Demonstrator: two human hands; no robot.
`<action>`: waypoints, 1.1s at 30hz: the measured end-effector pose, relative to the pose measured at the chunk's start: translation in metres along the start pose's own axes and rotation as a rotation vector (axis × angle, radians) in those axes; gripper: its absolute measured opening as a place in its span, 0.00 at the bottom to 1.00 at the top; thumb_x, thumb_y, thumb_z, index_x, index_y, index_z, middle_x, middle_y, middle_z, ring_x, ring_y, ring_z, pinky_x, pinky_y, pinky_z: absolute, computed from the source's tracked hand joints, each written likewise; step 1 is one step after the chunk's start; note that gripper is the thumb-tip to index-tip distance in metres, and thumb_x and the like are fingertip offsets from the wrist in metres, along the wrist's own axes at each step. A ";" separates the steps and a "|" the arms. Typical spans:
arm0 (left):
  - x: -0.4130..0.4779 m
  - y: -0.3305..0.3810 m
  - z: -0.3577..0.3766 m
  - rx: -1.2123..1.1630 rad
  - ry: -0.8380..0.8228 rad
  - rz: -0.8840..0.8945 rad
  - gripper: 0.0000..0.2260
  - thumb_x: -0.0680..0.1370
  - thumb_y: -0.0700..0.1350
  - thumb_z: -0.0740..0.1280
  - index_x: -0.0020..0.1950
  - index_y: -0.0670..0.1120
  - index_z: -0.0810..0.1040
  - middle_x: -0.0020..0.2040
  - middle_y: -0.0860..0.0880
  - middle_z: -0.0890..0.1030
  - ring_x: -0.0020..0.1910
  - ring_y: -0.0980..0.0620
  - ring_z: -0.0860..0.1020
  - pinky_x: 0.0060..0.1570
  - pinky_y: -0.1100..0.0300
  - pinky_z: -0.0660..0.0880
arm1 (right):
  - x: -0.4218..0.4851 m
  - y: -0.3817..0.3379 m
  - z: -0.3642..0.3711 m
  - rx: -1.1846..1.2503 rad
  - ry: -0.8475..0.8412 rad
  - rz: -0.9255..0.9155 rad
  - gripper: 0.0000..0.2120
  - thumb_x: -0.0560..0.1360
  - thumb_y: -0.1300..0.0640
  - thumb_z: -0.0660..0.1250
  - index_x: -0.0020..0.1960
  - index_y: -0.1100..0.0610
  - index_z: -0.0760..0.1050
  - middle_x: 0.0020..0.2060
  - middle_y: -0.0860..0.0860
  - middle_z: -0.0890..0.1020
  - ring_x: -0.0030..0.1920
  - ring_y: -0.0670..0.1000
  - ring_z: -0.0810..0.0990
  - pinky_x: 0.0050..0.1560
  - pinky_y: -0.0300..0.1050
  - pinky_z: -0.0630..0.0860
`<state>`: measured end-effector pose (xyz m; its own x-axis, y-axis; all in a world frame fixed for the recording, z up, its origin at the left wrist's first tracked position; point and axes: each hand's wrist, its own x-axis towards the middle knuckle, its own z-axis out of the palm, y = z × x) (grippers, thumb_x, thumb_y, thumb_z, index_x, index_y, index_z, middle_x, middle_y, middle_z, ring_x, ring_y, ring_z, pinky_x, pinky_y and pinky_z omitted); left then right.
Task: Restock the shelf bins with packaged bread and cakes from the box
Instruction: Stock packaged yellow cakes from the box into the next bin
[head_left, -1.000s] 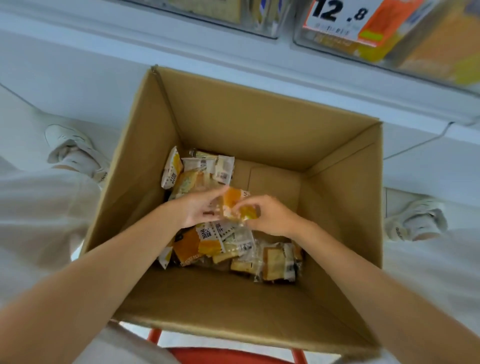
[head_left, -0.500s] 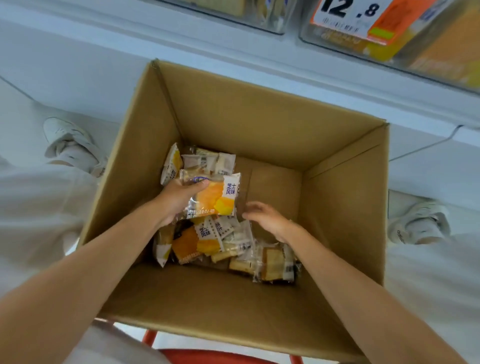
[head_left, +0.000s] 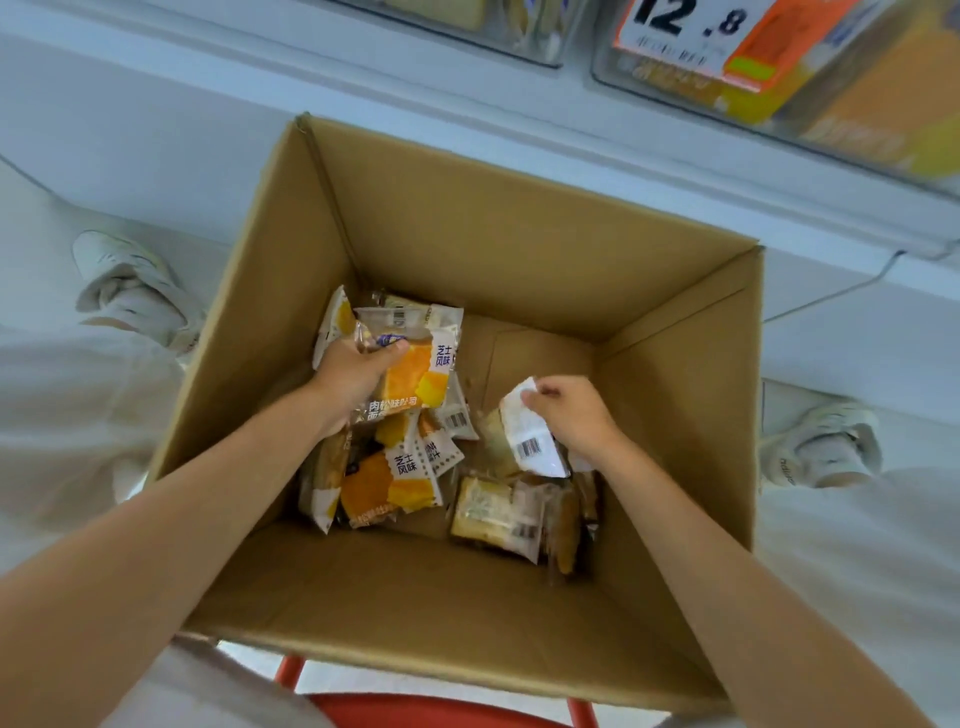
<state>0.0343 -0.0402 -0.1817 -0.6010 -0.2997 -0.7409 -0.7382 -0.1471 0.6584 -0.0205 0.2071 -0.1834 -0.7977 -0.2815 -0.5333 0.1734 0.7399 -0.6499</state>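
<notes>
An open cardboard box (head_left: 524, 228) stands below me with several packaged breads and cakes on its floor. My left hand (head_left: 353, 376) is inside it at the left, shut on an orange-and-white cake packet (head_left: 415, 376) lifted above the pile. My right hand (head_left: 576, 415) is lower right of it, pinching the top edge of a white packet with a barcode (head_left: 530, 439). More orange packets (head_left: 395, 480) and a clear pack of sliced bread (head_left: 493, 512) lie at the near side of the box floor.
Clear shelf bins (head_left: 810, 88) with yellow packets and a 12.8 price tag (head_left: 685, 26) hang above the box's far edge. My shoes (head_left: 130, 291) (head_left: 821, 447) flank the box. A red stool (head_left: 431, 712) shows under the near edge.
My left hand has kept the orange packet and shifted slightly. My right hand, empty half a second ago, moved right and has taken hold of the white barcode packet.
</notes>
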 end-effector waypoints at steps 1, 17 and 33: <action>-0.006 0.004 0.003 0.006 -0.013 0.005 0.15 0.78 0.49 0.69 0.60 0.43 0.75 0.58 0.42 0.82 0.52 0.47 0.81 0.46 0.56 0.78 | -0.004 -0.012 -0.011 -0.001 0.074 -0.072 0.19 0.78 0.58 0.65 0.30 0.57 0.64 0.26 0.50 0.64 0.29 0.48 0.63 0.34 0.46 0.58; -0.059 0.060 0.030 -0.384 -0.399 0.018 0.21 0.72 0.42 0.71 0.66 0.41 0.76 0.58 0.41 0.83 0.52 0.46 0.84 0.46 0.51 0.81 | -0.037 -0.081 -0.037 0.287 0.046 0.044 0.30 0.71 0.40 0.72 0.67 0.53 0.70 0.65 0.48 0.72 0.60 0.47 0.76 0.53 0.43 0.76; -0.111 0.131 0.035 -0.295 -0.577 0.161 0.21 0.71 0.51 0.69 0.62 0.44 0.77 0.51 0.42 0.85 0.48 0.45 0.84 0.46 0.53 0.82 | -0.059 -0.136 -0.111 0.228 0.248 -0.228 0.36 0.72 0.41 0.71 0.73 0.52 0.63 0.64 0.46 0.73 0.62 0.47 0.74 0.62 0.45 0.74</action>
<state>-0.0062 0.0065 -0.0173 -0.8245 0.2010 -0.5290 -0.5605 -0.4187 0.7145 -0.0609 0.1909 -0.0028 -0.9409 -0.2460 -0.2326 0.0772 0.5132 -0.8548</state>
